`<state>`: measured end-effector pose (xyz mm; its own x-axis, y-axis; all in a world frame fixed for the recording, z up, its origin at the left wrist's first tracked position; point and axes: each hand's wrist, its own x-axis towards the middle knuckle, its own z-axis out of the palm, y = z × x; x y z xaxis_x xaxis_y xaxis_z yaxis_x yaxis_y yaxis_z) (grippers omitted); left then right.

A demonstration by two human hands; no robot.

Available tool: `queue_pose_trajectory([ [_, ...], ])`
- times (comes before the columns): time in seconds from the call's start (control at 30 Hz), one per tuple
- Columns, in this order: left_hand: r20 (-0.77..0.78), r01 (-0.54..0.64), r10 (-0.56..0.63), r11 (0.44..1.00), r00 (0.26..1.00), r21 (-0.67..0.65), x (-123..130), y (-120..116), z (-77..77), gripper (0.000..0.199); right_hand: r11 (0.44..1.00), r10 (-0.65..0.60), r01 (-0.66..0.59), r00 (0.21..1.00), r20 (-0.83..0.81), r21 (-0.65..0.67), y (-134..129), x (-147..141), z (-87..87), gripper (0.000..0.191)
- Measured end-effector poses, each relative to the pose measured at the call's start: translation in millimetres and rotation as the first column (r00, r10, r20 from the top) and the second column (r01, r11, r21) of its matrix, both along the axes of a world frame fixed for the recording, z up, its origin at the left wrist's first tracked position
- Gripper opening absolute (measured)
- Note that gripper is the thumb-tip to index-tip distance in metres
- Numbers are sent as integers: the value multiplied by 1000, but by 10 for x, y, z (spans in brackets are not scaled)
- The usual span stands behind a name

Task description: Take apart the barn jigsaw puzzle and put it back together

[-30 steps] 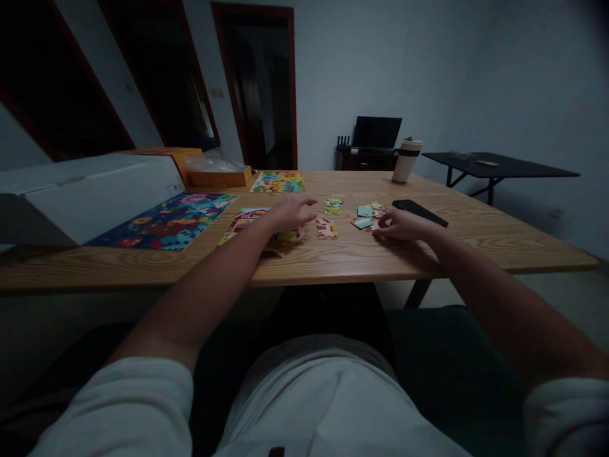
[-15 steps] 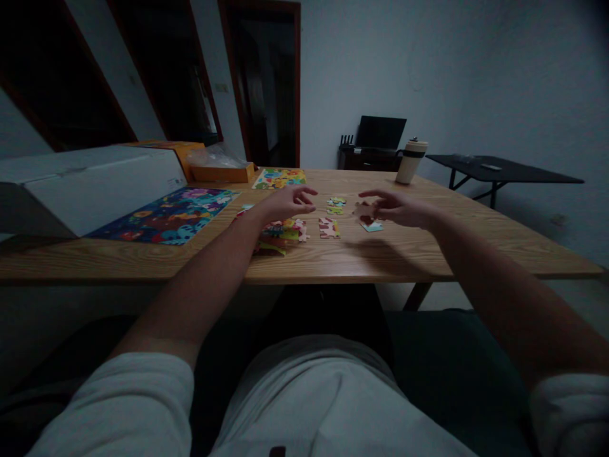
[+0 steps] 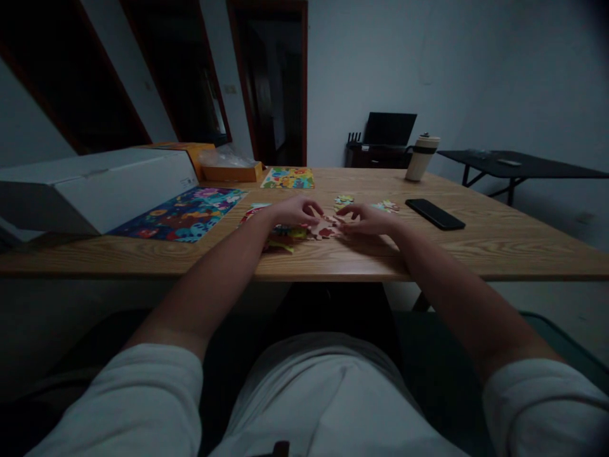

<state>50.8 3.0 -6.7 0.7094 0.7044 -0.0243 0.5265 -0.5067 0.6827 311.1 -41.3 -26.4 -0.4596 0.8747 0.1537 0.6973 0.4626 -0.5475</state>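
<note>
On the left of the wood-grained table (image 3: 504,251) a white box (image 3: 114,189), a blue picture sheet (image 3: 185,214) and an orange tray (image 3: 233,173) are set, with a yellow picture sheet (image 3: 288,178) beside the tray. Puzzle pieces (image 3: 326,233) are spread across the middle; a black phone (image 3: 434,214) and a pale tumbler (image 3: 419,164) are placed farther right

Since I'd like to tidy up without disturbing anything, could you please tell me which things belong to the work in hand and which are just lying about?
Likely in the work:
- pink puzzle pieces between left hand and right hand
- yellow-green pieces beyond them

Apparently just lying about:
- black phone
- cream flask
- white box
</note>
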Motion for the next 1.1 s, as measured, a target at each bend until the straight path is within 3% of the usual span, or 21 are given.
queue_pose_trajectory([
  [0.2, -105, -21, 25, 999, 994, 44, -39, -3, 10, 42, 998, 56, -55, 976, 210, -8, -37, -39, 16, 60],
  [0.57, -250, 48, -10, 988, 968, 147, 32, -143, 25, 32, 998, 39, -28, 975, 218, -52, 15, 26, -7, 62],
  [0.87, -319, 24, 24, 989, 947, 145, 1, -148, 45, 63, 997, 48, -31, 971, 233, -75, 55, 70, -21, 67],
  [1.1, -318, 92, -43, 986, 947, 140, 15, -148, 37, 53, 997, 48, -30, 971, 234, -78, 44, 124, 9, 62],
])
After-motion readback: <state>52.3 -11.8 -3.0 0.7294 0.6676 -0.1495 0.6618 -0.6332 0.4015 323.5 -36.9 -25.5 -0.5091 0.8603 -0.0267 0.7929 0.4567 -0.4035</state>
